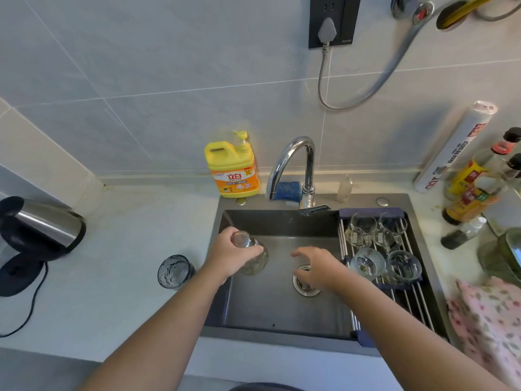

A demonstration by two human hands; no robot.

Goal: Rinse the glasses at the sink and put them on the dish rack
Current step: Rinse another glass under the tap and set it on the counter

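My left hand (229,253) grips a clear glass (253,253), tilted on its side over the left part of the dark sink (270,306). My right hand (317,268) hovers over the drain with fingers spread and relaxed, holding nothing. A grey textured glass (175,272) stands upright on the counter left of the sink. The roll-up dish rack (417,300) spans the sink's right side and carries several clear glasses (366,263). The chrome faucet (293,165) arches over the back of the sink; no water shows.
A yellow dish soap bottle (234,167) and a blue scrubber (287,190) sit behind the sink. An electric kettle (39,230) stands far left. Sauce bottles (476,179), a film roll (456,145), a glass bowl (507,255) and a floral cloth (490,325) crowd the right counter.
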